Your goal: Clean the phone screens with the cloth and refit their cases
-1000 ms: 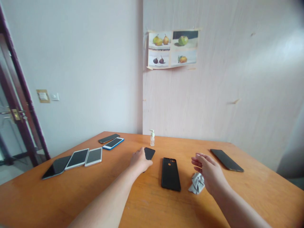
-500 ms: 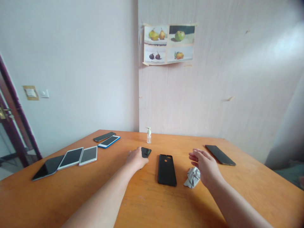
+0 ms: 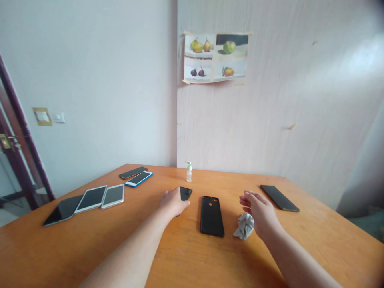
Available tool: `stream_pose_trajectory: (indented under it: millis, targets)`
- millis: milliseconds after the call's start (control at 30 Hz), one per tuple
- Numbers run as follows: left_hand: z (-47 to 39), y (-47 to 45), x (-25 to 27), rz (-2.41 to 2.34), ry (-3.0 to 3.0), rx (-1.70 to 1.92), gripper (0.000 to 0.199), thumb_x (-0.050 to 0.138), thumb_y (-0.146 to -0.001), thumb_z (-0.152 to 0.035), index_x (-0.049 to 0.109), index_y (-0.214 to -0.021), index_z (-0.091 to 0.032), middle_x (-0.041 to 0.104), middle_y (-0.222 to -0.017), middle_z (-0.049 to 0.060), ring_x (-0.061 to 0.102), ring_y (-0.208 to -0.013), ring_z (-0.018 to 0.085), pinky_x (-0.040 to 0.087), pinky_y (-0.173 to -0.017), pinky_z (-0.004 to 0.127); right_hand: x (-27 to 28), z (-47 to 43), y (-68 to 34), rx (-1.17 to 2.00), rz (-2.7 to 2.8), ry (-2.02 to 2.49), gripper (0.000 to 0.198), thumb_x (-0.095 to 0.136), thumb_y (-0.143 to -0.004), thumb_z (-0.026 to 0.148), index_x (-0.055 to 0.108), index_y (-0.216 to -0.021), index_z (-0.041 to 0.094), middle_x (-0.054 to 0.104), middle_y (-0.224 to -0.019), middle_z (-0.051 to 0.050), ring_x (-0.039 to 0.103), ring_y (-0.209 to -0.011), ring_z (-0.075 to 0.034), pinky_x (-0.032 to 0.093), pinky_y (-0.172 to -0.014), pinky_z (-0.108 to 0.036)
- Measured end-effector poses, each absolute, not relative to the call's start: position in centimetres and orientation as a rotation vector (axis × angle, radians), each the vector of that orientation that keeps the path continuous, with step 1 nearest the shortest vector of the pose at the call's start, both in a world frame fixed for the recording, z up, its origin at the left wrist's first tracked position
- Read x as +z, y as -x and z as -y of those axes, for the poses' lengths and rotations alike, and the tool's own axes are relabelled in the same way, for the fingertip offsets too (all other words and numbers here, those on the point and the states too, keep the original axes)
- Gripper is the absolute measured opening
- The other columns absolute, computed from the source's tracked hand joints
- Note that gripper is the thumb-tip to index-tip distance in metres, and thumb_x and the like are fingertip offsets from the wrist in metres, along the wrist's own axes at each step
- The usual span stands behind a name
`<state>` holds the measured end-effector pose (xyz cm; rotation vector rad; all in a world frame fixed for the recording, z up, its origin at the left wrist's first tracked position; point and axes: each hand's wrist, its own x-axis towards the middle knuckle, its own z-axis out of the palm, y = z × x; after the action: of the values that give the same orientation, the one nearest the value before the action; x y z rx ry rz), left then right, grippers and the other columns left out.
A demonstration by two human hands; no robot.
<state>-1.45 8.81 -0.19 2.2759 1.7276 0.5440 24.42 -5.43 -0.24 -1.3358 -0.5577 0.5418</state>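
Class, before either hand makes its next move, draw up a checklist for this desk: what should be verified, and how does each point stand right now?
1. Left hand firmly gripping the dark phone: cannot tell; the hand covers part of it and hides the grip.
2. Right hand free of any phone: ok; none shows in it.
3. Gray cloth spread flat: not ok; it lies crumpled.
4. Right hand clear of the cloth: cannot tell; they overlap in this view.
5. Black phone case lying flat between the hands: ok.
6. Pump bottle upright: ok.
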Motion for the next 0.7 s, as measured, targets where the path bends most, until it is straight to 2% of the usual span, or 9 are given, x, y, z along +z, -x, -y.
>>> stream_pose_trajectory:
  millis: [200,333,467,600,700]
  targets:
    - [-9.5,2.3,0.2,-1.713,-2.185,0.662,0.043,0.048,-0.081,-0.061,0.058,-0.094,-0.021,0.068,-0.108,0.017,0.06,-0.105,0.034,0.042,-0.077,0.036,-0.7,5.4,-23.9,0.478,0.705,1.441,0.037,0.068,-0.07,0.046,0.066,-0.095,0.019,0.071,-0.08,-0.005,0.065,-0.075,-0.02,0.047,-0.062,-0.03]
    - [-9.0,2.3,0.5,-1.672,-2.255,0.59,0.05,0.063,-0.068,-0.061,0.058,-0.097,-0.021,0.065,-0.113,0.016,0.059,-0.107,0.035,0.044,-0.076,0.035,-1.0,5.6,-22.2,0.41,1.024,1.497,0.03,0.075,-0.065,0.045,0.071,-0.087,0.024,0.07,-0.078,-0.002,0.064,-0.081,-0.022,0.048,-0.072,-0.033]
    - [-8.1,1.9,0.8,-1.651,-2.331,0.508,0.049,0.072,-0.059,-0.046,0.058,-0.098,-0.02,0.064,-0.113,0.014,0.056,-0.109,0.035,0.044,-0.082,0.037,-1.0,6.3,-20.3,0.368,1.529,1.565,0.036,0.076,-0.067,0.046,0.073,-0.098,0.029,0.072,-0.101,-0.004,0.059,-0.104,-0.028,0.042,-0.092,-0.04]
    - [-7.5,1.5,1.1,-1.669,-2.347,0.471,0.047,0.069,-0.059,-0.035,0.058,-0.102,-0.02,0.061,-0.118,0.014,0.054,-0.111,0.035,0.044,-0.086,0.04,-1.0,6.6,-20.0,0.21,1.894,1.825,0.048,0.066,-0.076,0.051,0.067,-0.117,0.024,0.068,-0.111,-0.009,0.057,-0.108,-0.03,0.041,-0.091,-0.041]
    - [-7.1,1.3,1.3,-1.651,-2.361,0.449,0.049,0.068,-0.058,-0.033,0.058,-0.104,-0.02,0.058,-0.121,0.015,0.052,-0.113,0.036,0.046,-0.086,0.041,-1.1,6.5,-20.8,0.105,1.929,1.937,0.052,0.061,-0.08,0.053,0.064,-0.122,0.023,0.066,-0.115,-0.01,0.055,-0.112,-0.029,0.041,-0.092,-0.04]
